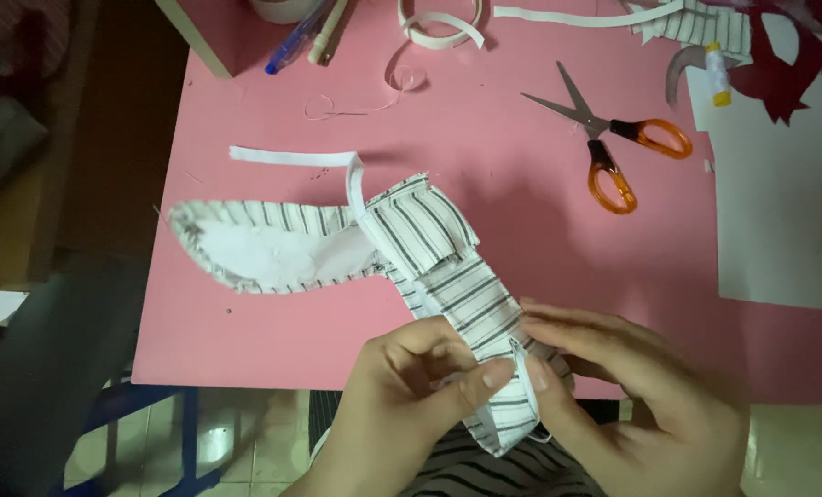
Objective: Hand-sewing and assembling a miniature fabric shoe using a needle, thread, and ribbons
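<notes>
Striped cloth piece point(429, 267): white cotton with dark pinstripes, folded and layered, lying across the near edge of the pink table point(485, 184); curved flap with plain white lining at left. Left hand point(402, 405) and right hand point(632, 387) both pinch its near end between thumb and fingers. White tape strip point(291, 156) attached. Orange-handled scissors point(604, 138) well apart.

Soft, even overhead light; dim, murky left edge; slight overall blur.
</notes>
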